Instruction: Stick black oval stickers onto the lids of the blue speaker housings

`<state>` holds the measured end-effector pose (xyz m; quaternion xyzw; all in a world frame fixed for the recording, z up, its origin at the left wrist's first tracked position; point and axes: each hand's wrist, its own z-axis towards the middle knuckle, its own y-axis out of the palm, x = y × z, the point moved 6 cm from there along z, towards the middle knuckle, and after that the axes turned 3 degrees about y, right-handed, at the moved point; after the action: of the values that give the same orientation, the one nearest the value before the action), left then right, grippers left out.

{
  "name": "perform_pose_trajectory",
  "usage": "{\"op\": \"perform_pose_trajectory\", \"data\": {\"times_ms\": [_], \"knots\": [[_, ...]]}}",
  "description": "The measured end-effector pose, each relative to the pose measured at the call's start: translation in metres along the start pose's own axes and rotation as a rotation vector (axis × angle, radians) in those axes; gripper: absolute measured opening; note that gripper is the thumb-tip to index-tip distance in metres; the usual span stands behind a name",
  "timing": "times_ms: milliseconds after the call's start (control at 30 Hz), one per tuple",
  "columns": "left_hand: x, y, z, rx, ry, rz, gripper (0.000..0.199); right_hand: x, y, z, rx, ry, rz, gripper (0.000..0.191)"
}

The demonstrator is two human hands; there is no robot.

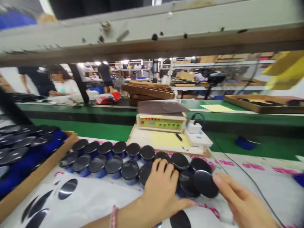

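Observation:
Two rows of blue round containers with glossy black tops stand on the printed white sheet. My left hand reaches over the rows, its fingers resting on the top of a front-row container and its thumb stretched out to the right. Part of that container is hidden under the hand. At the right end of the rows, my right hand pinches the edge of a thin black disc, which is tilted and overlaps the last containers. Below my left hand, another black disc lies on a white backing sheet.
More discs lie at the lower left. A cardboard tray of similar containers is at left. Behind stand a control box and a power strip with a cable. A blue container sits on the green belt. Other people work farther back.

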<state>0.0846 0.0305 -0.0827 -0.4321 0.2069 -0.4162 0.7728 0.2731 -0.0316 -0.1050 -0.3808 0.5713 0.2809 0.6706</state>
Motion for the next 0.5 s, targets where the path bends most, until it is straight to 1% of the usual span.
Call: {"op": "perform_pose_trajectory", "data": {"times_ms": [67,100,200,300,500], "knots": [[0.002,0.001,0.003,-0.006,0.0,-0.018,0.067,0.005,0.003,0.0,-0.042,0.07,0.038,0.038],[0.003,0.002,0.004,-0.009,0.003,-0.02,0.065,0.006,0.006,0.001,-0.046,0.081,0.049,0.039],[0.006,0.004,0.004,0.005,0.006,-0.04,0.06,0.003,0.013,0.0,-0.02,0.04,0.03,0.039],[0.006,0.003,0.004,0.004,-0.001,-0.085,0.058,0.001,0.019,-0.003,-0.03,-0.003,0.002,0.039],[0.005,-0.001,0.004,0.018,0.029,-0.142,0.054,-0.006,0.026,-0.009,-0.06,-0.041,-0.062,0.035]]}}
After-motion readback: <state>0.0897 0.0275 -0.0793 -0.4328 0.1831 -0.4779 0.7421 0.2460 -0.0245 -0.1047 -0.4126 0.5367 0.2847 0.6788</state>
